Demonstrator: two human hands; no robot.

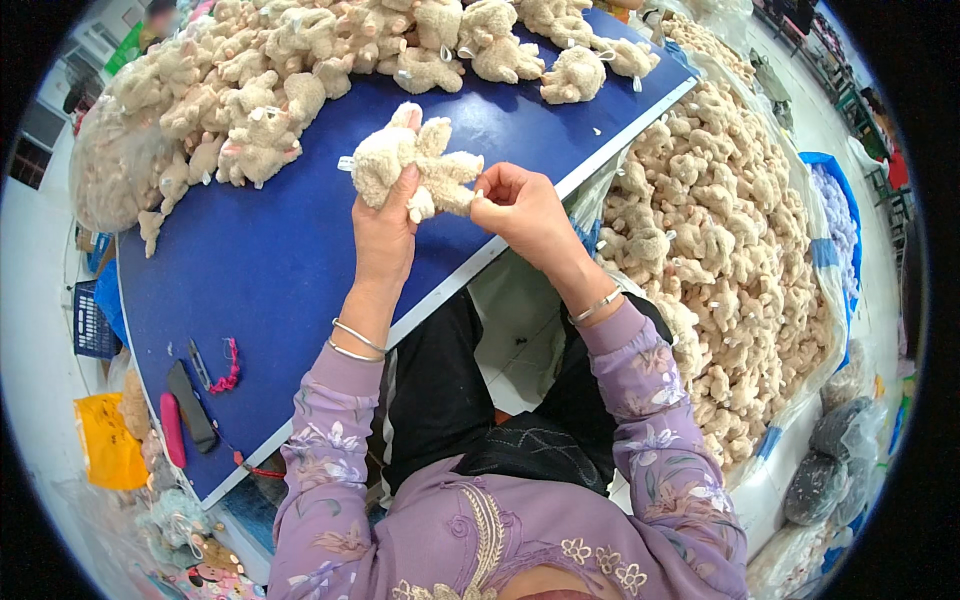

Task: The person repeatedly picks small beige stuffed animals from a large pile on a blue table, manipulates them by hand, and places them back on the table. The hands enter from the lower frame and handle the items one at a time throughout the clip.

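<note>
A person's two hands hold a cream plush toy (435, 165) over the near edge of a blue surface (250, 310). The left hand (384, 240) is closed around the toy, thumb in front; its other fingers are mostly hidden behind. The right hand (532, 218) has thumb and forefinger pinched together at the end of a limb. Similar toys lie in a pile (330, 45) along the far side, and more fill a large sack (715, 260) at right. Pink thread (231, 368) lies on the surface at left.
</note>
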